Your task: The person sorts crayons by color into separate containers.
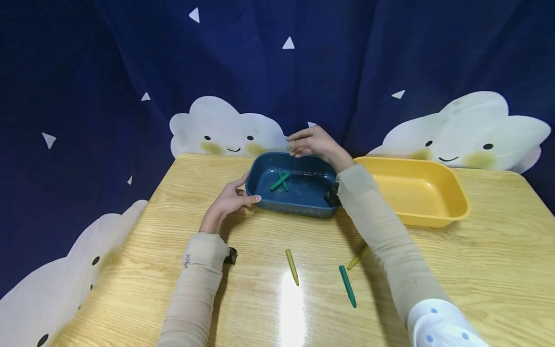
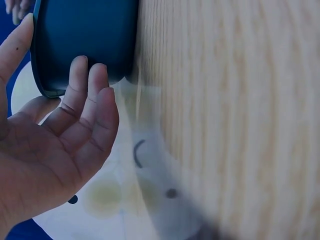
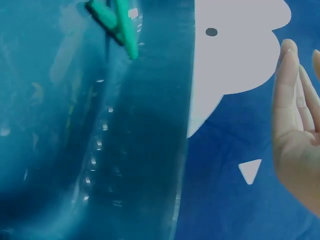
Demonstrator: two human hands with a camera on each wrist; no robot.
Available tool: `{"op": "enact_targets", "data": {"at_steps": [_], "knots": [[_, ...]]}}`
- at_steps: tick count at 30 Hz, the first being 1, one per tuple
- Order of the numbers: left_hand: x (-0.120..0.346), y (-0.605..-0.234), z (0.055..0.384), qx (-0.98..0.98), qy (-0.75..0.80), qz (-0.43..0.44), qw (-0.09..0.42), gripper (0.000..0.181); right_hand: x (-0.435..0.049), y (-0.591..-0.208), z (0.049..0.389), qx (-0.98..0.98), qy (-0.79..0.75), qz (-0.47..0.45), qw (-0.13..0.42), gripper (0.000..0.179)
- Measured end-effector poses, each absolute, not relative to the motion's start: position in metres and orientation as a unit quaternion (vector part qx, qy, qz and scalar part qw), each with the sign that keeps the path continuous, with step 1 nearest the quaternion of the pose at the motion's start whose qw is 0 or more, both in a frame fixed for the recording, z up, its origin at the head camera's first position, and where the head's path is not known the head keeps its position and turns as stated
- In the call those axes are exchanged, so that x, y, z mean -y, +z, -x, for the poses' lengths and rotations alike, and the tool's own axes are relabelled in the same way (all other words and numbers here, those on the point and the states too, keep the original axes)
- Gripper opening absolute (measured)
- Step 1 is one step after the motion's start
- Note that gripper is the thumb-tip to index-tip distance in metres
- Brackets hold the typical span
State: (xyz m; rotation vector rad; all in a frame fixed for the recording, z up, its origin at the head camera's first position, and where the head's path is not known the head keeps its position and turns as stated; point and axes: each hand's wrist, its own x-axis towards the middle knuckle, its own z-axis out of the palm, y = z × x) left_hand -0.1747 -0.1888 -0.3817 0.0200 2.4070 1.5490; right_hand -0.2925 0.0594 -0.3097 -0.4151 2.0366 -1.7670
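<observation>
My left hand (image 1: 233,197) rests against the left end of the blue plastic bin (image 1: 295,210), thumb on the near rim. In the left wrist view, the middle, ring and little fingers lie loosely by the bin's outer wall (image 2: 95,35). Inside the bin, two green crayons (image 1: 280,182) lie crossed. My right hand (image 1: 315,144) hovers over the bin's far rim, fingers extended and nothing in them. The right wrist view also shows this hand (image 3: 297,120) apart from the bin wall (image 3: 150,125).
A yellow bin (image 1: 438,219) stands right of the blue one, partly behind my right forearm. Nearer on the wooden table (image 1: 251,308) lie a yellow crayon (image 1: 292,267), a green crayon (image 1: 348,286) and another yellow crayon (image 1: 356,258), partly hidden. A blue curtain (image 1: 243,53) hangs behind.
</observation>
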Motion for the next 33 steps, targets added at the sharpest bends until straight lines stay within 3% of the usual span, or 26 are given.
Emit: {"op": "enact_targets", "data": {"at_steps": [23, 33], "knots": [[0.187, -0.379, 0.173, -0.826, 0.542, 0.011, 0.152, 0.086, -0.095, -0.292, 0.242, -0.708, -0.638, 0.203, 0.223, 0.037], [0.187, -0.382, 0.173, -0.824, 0.545, 0.010, 0.157, 0.086, -0.117, -0.293, 0.217, -0.719, -0.596, 0.273, 0.230, 0.038]]}}
